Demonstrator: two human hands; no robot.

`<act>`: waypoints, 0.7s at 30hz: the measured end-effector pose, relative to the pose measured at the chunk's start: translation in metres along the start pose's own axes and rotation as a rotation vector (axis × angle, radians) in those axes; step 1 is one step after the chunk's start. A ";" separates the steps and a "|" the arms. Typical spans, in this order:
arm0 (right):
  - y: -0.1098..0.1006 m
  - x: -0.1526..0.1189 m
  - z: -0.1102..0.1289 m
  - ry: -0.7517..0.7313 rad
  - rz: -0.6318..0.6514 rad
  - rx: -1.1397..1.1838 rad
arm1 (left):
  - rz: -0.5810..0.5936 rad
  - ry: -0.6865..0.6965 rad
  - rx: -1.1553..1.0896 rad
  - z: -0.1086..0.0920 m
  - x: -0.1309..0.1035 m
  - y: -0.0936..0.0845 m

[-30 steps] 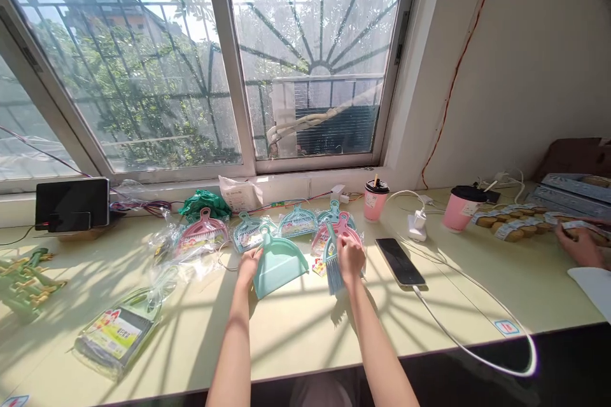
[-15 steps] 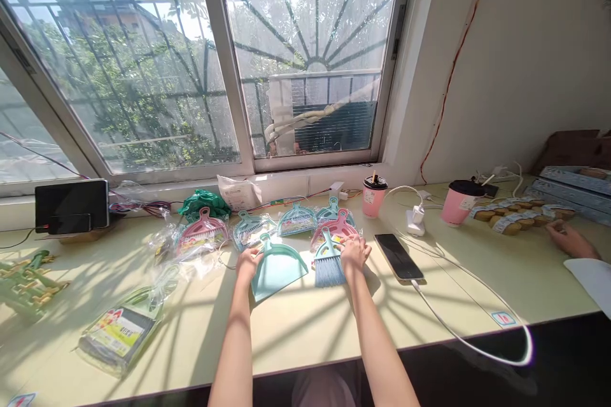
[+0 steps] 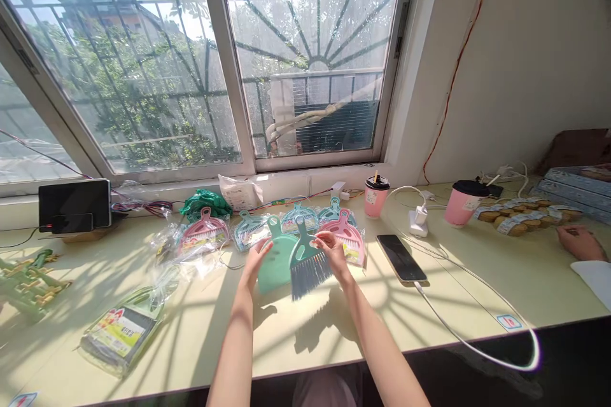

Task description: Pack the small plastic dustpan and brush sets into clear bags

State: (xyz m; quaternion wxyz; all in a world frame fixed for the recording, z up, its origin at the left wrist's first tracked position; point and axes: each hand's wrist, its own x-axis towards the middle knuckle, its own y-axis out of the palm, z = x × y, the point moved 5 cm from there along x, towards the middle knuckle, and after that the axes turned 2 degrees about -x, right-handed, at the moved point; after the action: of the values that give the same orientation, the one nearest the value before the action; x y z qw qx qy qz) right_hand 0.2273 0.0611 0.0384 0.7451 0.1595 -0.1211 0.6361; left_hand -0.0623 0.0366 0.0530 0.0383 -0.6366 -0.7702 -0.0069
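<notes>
My left hand (image 3: 256, 261) grips the left edge of a green dustpan (image 3: 277, 261), lifted above the table. In my right hand (image 3: 333, 250) is a small green brush (image 3: 308, 267) with blue-grey bristles pointing down, its handle end up. The brush overlaps the dustpan's right side and hides part of it. Shadows of both fall on the table below. Behind them lie bagged sets: a pink one (image 3: 351, 238) beside my right hand, a blue one (image 3: 251, 229) behind my left hand, two more blue ones, and another pink one (image 3: 204, 230) further left.
Bagged green set (image 3: 119, 331) at front left; black tablet (image 3: 74, 205) and green rack (image 3: 31, 286) far left. Right: charging phone (image 3: 401, 258), pink cups (image 3: 376, 196) (image 3: 463, 203), charger (image 3: 418, 221), looping white cable, packaged rolls (image 3: 520, 216). Another person's hand (image 3: 580, 243) rests far right.
Both hands have raised the dustpan and brush off the table. The brush has moved left and now overlaps the dustpan. The other person's hand has shifted slightly and curled.
</notes>
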 end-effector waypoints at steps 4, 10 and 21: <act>0.013 -0.015 -0.005 -0.047 -0.146 -0.147 | 0.320 0.101 0.102 -0.003 -0.007 0.043; 0.006 -0.016 -0.004 -0.082 -0.184 -0.381 | 0.372 0.101 0.122 0.010 -0.006 0.062; 0.010 -0.009 -0.019 0.139 0.077 -0.223 | 0.282 0.065 -0.019 0.003 -0.011 0.059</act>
State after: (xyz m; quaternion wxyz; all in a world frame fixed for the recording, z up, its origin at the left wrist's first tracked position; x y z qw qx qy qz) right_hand 0.2156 0.0621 0.0182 0.7399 0.0265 -0.1454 0.6563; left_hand -0.0026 0.0375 0.0468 0.0576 -0.7383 -0.6714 -0.0295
